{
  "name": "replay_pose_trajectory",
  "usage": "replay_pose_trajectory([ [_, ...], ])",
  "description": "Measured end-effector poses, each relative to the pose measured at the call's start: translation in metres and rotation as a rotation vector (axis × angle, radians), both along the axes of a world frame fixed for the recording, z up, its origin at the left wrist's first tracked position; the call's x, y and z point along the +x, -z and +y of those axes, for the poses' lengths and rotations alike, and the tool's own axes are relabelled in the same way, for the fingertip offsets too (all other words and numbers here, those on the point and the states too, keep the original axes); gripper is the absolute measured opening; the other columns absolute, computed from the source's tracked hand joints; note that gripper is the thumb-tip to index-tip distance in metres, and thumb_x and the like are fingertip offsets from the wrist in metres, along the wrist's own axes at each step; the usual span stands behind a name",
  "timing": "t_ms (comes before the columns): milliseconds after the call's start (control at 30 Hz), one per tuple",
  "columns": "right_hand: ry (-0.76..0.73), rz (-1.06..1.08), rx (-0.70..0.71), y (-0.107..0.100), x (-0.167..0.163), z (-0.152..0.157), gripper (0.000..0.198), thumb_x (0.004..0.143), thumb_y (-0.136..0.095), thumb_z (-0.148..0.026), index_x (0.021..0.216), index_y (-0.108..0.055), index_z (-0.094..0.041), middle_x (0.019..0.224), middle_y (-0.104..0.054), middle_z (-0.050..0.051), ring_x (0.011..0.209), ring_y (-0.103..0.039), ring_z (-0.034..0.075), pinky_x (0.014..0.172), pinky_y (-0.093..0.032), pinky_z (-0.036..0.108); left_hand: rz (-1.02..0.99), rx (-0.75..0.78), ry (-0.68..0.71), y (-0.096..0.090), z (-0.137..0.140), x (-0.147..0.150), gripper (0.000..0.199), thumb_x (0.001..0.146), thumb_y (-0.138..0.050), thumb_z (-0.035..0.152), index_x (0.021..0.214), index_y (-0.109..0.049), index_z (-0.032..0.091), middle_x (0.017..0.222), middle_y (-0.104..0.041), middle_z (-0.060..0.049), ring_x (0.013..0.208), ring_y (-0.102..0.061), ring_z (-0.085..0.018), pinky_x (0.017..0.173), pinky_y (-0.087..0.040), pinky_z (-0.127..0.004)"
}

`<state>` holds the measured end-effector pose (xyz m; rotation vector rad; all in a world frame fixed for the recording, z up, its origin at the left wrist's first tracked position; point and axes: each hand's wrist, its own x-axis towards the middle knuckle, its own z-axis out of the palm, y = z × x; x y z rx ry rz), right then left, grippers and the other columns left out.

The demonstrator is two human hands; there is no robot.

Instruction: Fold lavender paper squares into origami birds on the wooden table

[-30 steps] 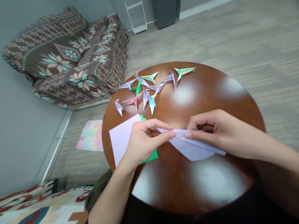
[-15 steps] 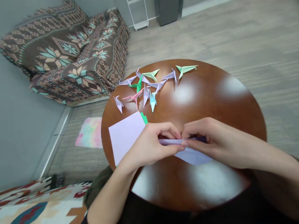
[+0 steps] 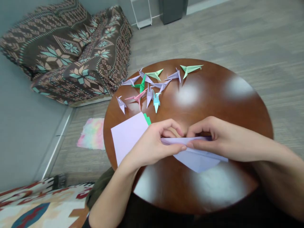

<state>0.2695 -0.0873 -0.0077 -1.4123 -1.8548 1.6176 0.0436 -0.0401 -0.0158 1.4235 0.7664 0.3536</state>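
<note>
A lavender sheet of origami paper [image 3: 197,160], partly folded, is held above the near half of the round table. My left hand [image 3: 159,142] pinches its folded upper edge between thumb and fingers. Close beside it, my right hand [image 3: 211,136] grips the same edge, the two thumbs nearly meeting along the crease. Below the thumbs the paper hangs down to a blunt point. My fingers hide part of the fold. Left of my left hand lies a stack of lavender paper [image 3: 129,134] with a green sheet [image 3: 147,119] poking out.
Several folded paper cranes lie at the table's far left, among them a pink crane [image 3: 137,97], a blue crane [image 3: 156,101] and a pale green crane [image 3: 190,69]. The brown wooden table [image 3: 225,107] has a rounded edge. Beyond it stands a sofa [image 3: 95,60] under a patterned cover.
My fingertips have drawn slightly apart along the fold, and more of the paper now shows below and to the right. Both hands keep their hold.
</note>
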Motion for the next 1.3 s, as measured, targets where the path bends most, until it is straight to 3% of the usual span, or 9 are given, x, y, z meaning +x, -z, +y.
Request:
replay_pose_trajectory([
  [367, 0.041, -0.012, 0.010, -0.002, 0.001, 0.001, 0.022, 0.093, -0.065, -0.036, 0.081, -0.074, -0.020, 0.067, -0.062, -0.002, 0.060, -0.052, 0.013, 0.051, -0.037, 0.025, 0.011, 0.056, -0.013, -0.001, 0.000, 0.000, 0.025, 0.076, -0.083, 0.015, 0.094, -0.065, 0.016, 0.066, -0.066, 0.005, 0.059, -0.055, -0.007, 0.055, -0.038, -0.016],
  [667, 0.041, -0.136, 0.145, 0.000, -0.006, -0.004, 0.025, 0.095, -0.057, -0.033, 0.080, -0.072, -0.020, 0.064, -0.062, -0.002, 0.056, -0.051, 0.013, 0.050, -0.032, 0.028, 0.102, 0.112, -0.045, -0.003, -0.003, 0.005, 0.028, 0.073, -0.076, 0.010, 0.096, -0.061, 0.017, 0.075, -0.070, 0.004, 0.065, -0.061, -0.009, 0.061, -0.044, -0.017],
  [900, 0.018, -0.205, 0.271, 0.005, -0.014, -0.008, 0.026, 0.097, -0.057, -0.031, 0.077, -0.068, -0.019, 0.067, -0.062, 0.000, 0.059, -0.052, 0.014, 0.055, -0.031, 0.030, 0.153, 0.117, 0.006, -0.002, -0.005, 0.006, 0.031, 0.071, -0.070, 0.007, 0.099, -0.062, 0.018, 0.084, -0.072, 0.002, 0.070, -0.065, -0.010, 0.065, -0.047, -0.019],
  [1067, -0.028, -0.216, 0.272, 0.006, -0.012, -0.011, 0.025, 0.099, -0.056, -0.032, 0.081, -0.070, -0.020, 0.072, -0.065, 0.001, 0.062, -0.053, 0.014, 0.059, -0.033, 0.030, 0.159, 0.095, 0.056, -0.001, -0.006, 0.006, 0.037, 0.069, -0.070, 0.006, 0.102, -0.061, 0.019, 0.083, -0.071, 0.002, 0.073, -0.066, -0.011, 0.066, -0.047, -0.019],
  [1300, -0.060, -0.238, 0.226, 0.002, -0.001, -0.011, 0.031, 0.100, -0.056, -0.040, 0.081, -0.070, -0.020, 0.071, -0.066, 0.001, 0.065, -0.055, 0.015, 0.059, -0.036, 0.030, 0.152, 0.026, 0.026, -0.003, 0.001, 0.001, 0.037, 0.069, -0.070, 0.007, 0.102, -0.058, 0.019, 0.076, -0.071, 0.003, 0.066, -0.062, -0.009, 0.060, -0.045, -0.018],
])
